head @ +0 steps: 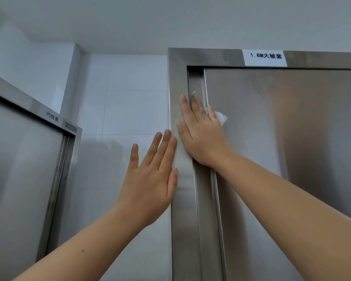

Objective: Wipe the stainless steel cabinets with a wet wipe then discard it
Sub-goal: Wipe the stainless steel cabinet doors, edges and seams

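White tiled wall (126,110) runs between two stainless steel cabinets (292,159). At two o'clock the right hand (201,130) presses the wet wipe (221,117) flat, fingers spread, onto the right cabinet's frame and door edge. At six o'clock the left hand (152,179) lies open against that frame's outer edge, holding nothing.

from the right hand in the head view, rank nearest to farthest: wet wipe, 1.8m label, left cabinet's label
1. wet wipe: pressed under the right hand, on the cabinet door edge.
2. 1.8M label: above and right, on the top frame.
3. left cabinet's label: far left, across the tiled wall.
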A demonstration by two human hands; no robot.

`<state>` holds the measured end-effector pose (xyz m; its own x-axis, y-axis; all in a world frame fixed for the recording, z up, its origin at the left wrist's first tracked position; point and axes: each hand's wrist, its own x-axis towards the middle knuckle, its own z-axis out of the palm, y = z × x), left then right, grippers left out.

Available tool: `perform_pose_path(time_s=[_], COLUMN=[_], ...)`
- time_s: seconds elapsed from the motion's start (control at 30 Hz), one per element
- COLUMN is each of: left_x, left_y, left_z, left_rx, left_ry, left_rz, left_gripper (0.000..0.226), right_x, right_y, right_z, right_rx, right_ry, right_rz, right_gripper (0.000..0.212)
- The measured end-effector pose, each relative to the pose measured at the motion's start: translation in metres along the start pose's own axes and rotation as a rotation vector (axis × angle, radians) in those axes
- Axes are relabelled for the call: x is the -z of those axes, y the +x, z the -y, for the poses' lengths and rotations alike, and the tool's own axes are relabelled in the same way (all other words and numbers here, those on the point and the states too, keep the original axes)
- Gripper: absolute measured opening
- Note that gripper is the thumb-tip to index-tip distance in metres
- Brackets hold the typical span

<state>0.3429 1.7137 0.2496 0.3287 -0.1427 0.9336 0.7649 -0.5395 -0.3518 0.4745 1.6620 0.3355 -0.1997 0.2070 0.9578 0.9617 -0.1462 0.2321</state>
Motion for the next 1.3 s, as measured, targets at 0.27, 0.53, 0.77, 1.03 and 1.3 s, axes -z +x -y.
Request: perform_pose_path(time_s=[0.27, 0.53, 0.77, 1.03, 1.3], left_x=[0.003, 0.010, 0.013, 0.014, 0.014], left_y=[-0.023, -0.049, -0.069, -0.078, -0.078], left_z=[-0.006, -0.022, -0.032, -0.034, -0.035], left_rx=[-0.017, 0.020, 0.039, 0.032, 0.041], left_ry=[0.019, -0.030, -0.060, -0.051, -0.071], left_rz=[0.038, 0.078, 0.114, 0.149, 0.150], left_gripper=[0.056, 0.055, 0.056, 0.057, 0.057], right_x=[-0.005, -0.009, -0.010, -0.005, -0.010], right_y=[-0.048, -0.087, -0.112, -0.127, -0.135], right_z=[0.009, 0.020, 0.025, 0.021, 0.021], right_rx=[0.026, 0.018, 0.011, 0.063, 0.097], right_ry=[0.058, 0.124, 0.181, 0.210, 0.105], right_rz=[0.036, 0.032, 0.007, -0.039, -0.135], right_gripper=[0.060, 0.056, 0.057, 0.049, 0.059])
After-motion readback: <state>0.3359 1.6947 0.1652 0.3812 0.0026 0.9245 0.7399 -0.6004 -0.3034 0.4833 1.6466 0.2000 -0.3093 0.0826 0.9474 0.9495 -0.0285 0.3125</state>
